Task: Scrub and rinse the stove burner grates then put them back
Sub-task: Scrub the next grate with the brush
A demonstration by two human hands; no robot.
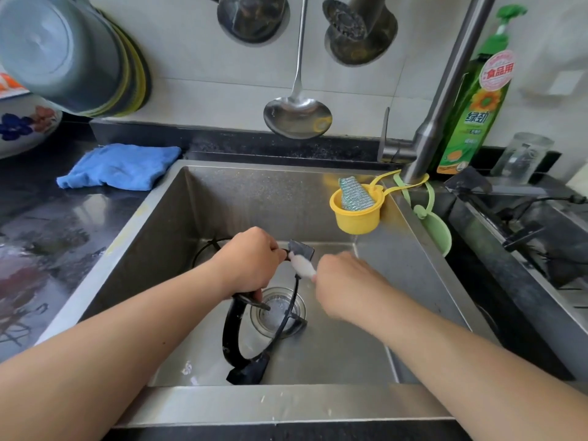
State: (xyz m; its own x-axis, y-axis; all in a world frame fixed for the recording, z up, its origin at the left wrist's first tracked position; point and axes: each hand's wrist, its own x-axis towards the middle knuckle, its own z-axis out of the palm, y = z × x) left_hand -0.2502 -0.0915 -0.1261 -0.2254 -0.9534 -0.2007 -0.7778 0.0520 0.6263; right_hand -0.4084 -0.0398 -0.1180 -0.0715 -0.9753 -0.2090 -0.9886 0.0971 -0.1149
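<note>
1. The steel sink [413, 281] is set into a dark surface [47, 218], where a blue cloth [121, 167] lies.
2. A black burner grate [234, 332] stands tilted on edge over the drain [280, 313].
3. The left hand [251, 262] has a closed grip curled round the grate's upper rim.
4. The right hand [340, 281] has its grip closed on a white brush [302, 265], which touches the grate's top prong.
</note>
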